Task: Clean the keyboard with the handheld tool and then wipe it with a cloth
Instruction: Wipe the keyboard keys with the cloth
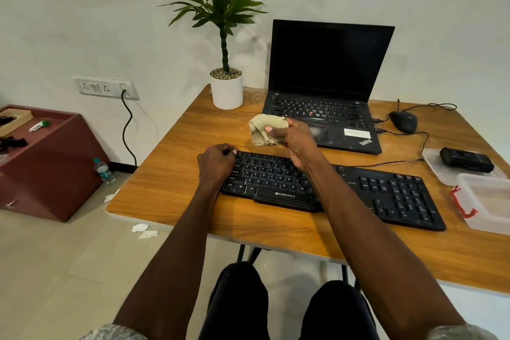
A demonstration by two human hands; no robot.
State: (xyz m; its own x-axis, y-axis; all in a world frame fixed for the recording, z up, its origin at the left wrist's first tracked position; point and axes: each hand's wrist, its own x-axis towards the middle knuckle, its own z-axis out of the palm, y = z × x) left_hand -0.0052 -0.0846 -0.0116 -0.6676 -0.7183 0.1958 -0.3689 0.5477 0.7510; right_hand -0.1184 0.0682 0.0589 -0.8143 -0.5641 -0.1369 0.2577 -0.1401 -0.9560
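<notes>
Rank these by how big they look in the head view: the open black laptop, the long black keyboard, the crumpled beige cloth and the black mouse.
1. Open black laptop
2. Long black keyboard, though it lies nearer the camera, so these two are close
3. Crumpled beige cloth, held by the right hand
4. Black mouse

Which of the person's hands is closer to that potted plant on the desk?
The right hand, holding the cloth, hovers just right of and below the potted plant. The left hand grips the keyboard edge, nearer the person.
</notes>
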